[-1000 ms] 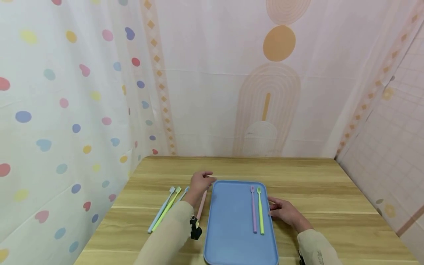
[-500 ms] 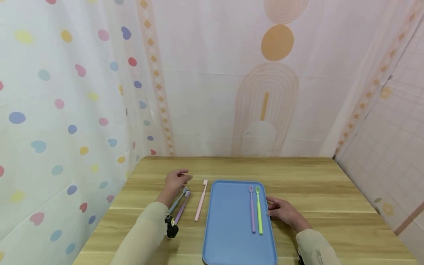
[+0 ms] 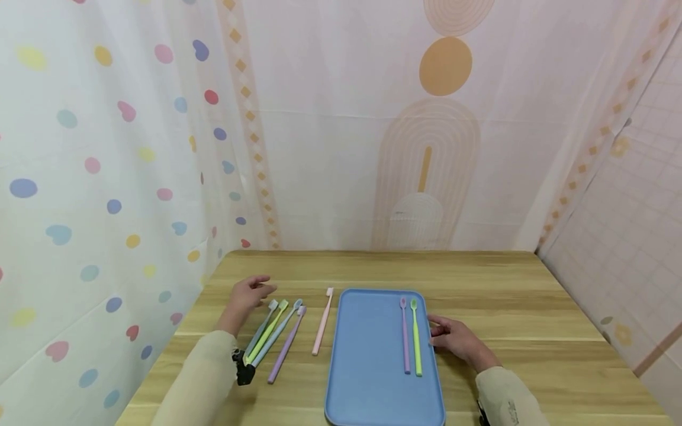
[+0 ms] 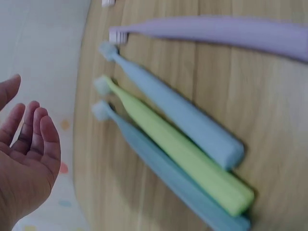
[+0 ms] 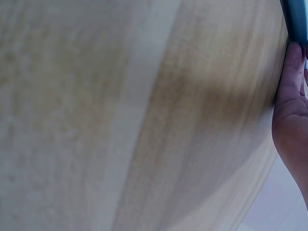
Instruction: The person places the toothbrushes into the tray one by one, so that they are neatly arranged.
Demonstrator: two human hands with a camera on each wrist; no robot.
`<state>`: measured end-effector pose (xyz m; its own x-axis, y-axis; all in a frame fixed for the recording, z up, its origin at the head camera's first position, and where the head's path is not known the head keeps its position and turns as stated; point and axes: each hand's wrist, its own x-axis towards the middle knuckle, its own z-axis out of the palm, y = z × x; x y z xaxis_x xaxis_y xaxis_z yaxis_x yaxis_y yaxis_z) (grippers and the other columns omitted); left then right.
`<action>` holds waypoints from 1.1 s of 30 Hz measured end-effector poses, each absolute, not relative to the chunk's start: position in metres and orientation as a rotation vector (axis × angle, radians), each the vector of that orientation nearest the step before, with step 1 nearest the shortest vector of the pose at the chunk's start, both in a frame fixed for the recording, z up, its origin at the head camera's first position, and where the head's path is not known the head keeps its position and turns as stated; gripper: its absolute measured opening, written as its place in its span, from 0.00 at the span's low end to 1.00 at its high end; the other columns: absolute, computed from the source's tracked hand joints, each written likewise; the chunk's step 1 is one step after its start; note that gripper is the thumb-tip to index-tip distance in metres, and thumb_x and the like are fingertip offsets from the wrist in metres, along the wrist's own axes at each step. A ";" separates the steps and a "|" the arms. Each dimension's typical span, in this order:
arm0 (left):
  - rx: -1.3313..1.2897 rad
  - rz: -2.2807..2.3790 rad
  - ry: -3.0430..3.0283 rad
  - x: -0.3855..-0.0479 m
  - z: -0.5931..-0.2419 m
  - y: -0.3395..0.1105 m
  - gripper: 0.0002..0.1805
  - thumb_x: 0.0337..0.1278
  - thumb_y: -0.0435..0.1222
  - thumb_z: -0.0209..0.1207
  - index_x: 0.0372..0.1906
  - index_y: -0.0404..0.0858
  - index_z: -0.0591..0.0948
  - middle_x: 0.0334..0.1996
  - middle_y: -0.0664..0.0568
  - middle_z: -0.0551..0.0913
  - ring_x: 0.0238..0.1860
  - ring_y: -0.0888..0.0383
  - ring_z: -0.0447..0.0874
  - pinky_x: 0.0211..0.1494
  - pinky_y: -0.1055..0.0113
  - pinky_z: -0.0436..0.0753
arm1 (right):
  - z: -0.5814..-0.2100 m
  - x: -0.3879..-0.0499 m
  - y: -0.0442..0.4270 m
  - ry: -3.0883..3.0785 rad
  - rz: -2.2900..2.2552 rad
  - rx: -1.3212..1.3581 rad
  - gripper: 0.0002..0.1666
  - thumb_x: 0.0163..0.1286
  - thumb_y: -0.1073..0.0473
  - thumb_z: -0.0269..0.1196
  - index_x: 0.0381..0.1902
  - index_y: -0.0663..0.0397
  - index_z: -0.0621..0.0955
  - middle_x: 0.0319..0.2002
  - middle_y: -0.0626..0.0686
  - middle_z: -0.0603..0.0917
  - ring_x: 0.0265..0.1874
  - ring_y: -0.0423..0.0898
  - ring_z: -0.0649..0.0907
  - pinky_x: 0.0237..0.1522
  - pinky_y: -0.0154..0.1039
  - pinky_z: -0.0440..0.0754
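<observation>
Left hand [image 3: 250, 294] shifted left; toothbrushes [image 4: 178, 147] beside it; right hand [image 3: 456, 339] touches tray [image 3: 367, 349]

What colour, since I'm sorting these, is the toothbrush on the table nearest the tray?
Pink; that toothbrush shows best in the head view.

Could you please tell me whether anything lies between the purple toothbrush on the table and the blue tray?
Yes: the pink toothbrush lies on the table between the purple toothbrush and the blue tray, touching neither.

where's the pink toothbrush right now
In the head view, the pink toothbrush lies on the table, between the blue tray on its right and a purple toothbrush on its left.
</observation>
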<state>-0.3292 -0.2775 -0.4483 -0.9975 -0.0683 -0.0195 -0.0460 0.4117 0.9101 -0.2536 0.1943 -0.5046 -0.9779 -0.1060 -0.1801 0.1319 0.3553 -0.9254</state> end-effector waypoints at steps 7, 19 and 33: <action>0.101 -1.729 -2.687 -0.319 -0.455 -0.299 0.30 0.69 0.39 0.59 0.68 0.26 0.67 0.49 0.42 0.80 0.53 0.42 0.76 0.54 0.51 0.78 | -0.504 -0.253 0.193 2.392 -1.681 0.027 0.34 0.62 0.76 0.63 0.67 0.71 0.70 0.43 0.60 0.79 0.41 0.50 0.79 0.45 0.44 0.83; 0.112 -1.749 -2.778 -0.296 -0.477 -0.327 0.28 0.66 0.35 0.61 0.64 0.22 0.71 0.42 0.45 0.79 0.41 0.52 0.80 0.44 0.60 0.82 | -0.506 -0.253 0.192 2.392 -1.686 0.042 0.34 0.62 0.76 0.63 0.67 0.71 0.70 0.44 0.60 0.79 0.41 0.50 0.80 0.45 0.45 0.83; 0.018 -1.821 -2.836 -0.286 -0.496 -0.339 0.27 0.63 0.34 0.63 0.61 0.20 0.71 0.47 0.42 0.82 0.43 0.53 0.82 0.45 0.60 0.83 | -0.502 -0.251 0.193 2.370 -1.705 0.009 0.34 0.63 0.76 0.62 0.68 0.72 0.68 0.44 0.61 0.79 0.40 0.49 0.80 0.44 0.45 0.83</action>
<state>-0.2859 -0.3389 -0.4960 -0.9738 0.1137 -0.1967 -0.1315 0.4239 0.8961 -0.2513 0.1934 -0.5024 -0.9755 -0.1233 -0.1820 0.1333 0.3263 -0.9358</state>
